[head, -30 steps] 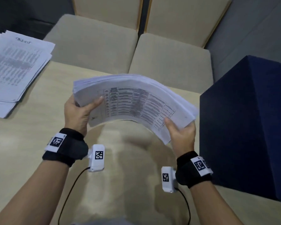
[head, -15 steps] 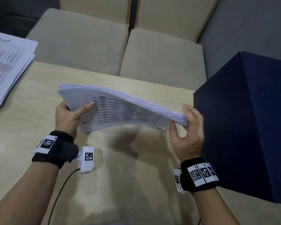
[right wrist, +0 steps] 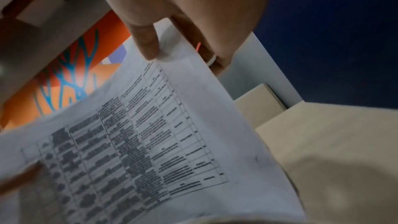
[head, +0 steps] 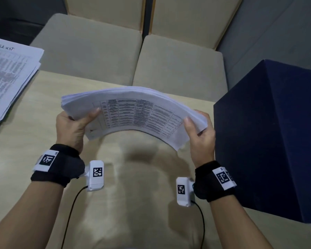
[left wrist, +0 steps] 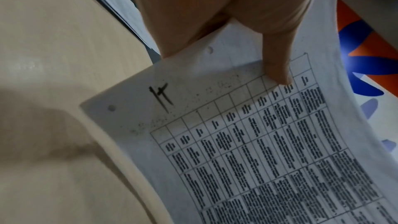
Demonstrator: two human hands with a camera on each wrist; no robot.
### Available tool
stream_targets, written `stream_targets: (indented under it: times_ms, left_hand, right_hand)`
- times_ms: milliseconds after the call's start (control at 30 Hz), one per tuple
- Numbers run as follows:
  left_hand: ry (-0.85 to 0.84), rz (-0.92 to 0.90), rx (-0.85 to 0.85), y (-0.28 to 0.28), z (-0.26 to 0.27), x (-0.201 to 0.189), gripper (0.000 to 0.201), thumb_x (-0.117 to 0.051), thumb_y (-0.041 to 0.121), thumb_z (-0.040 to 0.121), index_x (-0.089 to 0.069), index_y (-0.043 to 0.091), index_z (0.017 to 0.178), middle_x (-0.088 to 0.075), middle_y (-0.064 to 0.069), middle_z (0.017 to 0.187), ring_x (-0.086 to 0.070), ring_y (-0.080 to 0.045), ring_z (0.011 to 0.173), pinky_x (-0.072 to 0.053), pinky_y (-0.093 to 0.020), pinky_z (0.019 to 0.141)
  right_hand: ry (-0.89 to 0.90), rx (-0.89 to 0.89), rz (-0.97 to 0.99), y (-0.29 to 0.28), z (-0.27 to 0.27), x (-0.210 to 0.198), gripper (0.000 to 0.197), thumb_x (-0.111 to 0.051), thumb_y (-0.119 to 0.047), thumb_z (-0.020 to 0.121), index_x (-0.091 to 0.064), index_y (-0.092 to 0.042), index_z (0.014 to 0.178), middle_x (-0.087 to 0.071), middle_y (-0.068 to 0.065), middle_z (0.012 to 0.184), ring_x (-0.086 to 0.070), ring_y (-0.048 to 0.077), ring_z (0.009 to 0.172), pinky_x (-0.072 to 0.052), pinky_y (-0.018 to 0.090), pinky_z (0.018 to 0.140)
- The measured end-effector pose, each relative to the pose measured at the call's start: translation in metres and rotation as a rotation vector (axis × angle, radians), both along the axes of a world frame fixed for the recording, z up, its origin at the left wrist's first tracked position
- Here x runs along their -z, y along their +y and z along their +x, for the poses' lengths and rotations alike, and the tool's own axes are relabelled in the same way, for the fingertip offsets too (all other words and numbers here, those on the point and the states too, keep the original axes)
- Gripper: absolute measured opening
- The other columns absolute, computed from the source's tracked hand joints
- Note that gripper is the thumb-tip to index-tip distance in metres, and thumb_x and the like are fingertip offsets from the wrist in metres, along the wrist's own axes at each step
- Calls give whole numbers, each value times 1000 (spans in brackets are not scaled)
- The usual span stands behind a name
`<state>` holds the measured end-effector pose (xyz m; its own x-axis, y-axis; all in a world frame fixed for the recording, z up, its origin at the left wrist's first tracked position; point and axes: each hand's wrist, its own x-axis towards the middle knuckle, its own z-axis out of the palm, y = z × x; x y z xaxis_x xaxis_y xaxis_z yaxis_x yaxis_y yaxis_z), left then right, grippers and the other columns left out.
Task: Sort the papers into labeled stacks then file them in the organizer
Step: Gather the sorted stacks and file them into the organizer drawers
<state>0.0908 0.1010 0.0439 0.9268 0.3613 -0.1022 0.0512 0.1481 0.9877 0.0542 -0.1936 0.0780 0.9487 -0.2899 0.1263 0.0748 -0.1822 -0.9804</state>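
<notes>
A thick stack of printed papers (head: 133,112) with a table on its top sheet arches above the table, held at both short ends. My left hand (head: 74,123) grips the left end, thumb on top near a handwritten mark (left wrist: 160,96). My right hand (head: 199,130) pinches the right end, thumb on top (right wrist: 148,47), fingers beneath. In the wrist views the same sheet (left wrist: 258,142) (right wrist: 140,142) fills the frame. A second stack of papers (head: 9,76), headed in handwriting, lies at the table's far left. A dark blue box (head: 269,137) stands at the right.
The light wooden table (head: 34,137) ends at a far edge, behind which are two beige chairs (head: 178,65). The blue box's left face is close to my right hand. An orange and blue printed surface (right wrist: 75,74) shows behind the papers in the wrist views.
The stack was flattened and tilted half a second ago, with the right hand at its edge. Now it arches upward again, the right thumb back on top.
</notes>
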Motion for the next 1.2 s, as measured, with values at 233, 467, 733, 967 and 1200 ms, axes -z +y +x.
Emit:
stream_targets:
  times_ms: [233, 467, 733, 967, 1200]
  left_hand:
    - [17, -59, -86, 12, 4, -2, 40, -69, 63, 68, -71, 26, 83, -69, 16, 79, -59, -4, 79, -46, -21, 73]
    - [43, -64, -201, 1, 21, -10, 30, -59, 53, 88, -61, 26, 75, -58, 12, 75, -55, 1, 66, -41, -24, 71]
    - [28, -1, -47, 11, 19, -1, 39, -81, 34, 74, -65, 17, 106, -70, 9, 95, -65, -4, 85, -52, -17, 75]
    - [72, -32, 44, 18, 22, 4, 43, -86, 24, 62, -70, 13, 100, -76, 5, 94, -68, -13, 87, -54, -27, 82]
    - [-67, 8, 36, 21, 15, -23, 31, -71, -1, 80, -66, 8, 109, -75, 10, 91, -68, -8, 86, -55, -22, 82]
  right_hand:
    - [-33, 178, 109, 23, 16, 2, 39, -50, -39, 93, -59, -2, 102, -69, -7, 82, -64, 9, 83, -45, 17, 77]
    - [-67, 199, -30, 25, 22, 3, 25, -62, -28, 91, -60, -8, 105, -62, -8, 97, -59, 2, 91, -43, 16, 82]
    - [10, 26, 39, 17, 28, -3, 41, -57, -34, 92, -47, -11, 125, -68, 4, 113, -60, 13, 110, -44, 23, 93]
    - [120, -149, -117, -4, 17, 27, 77, -86, -13, 69, -48, -30, 134, -65, -8, 121, -60, 8, 115, -51, 29, 95]
    - [-62, -40, 14, 5, 27, -7, 23, -74, -13, 86, -60, -26, 100, -70, -4, 98, -68, 14, 96, -57, 31, 83]
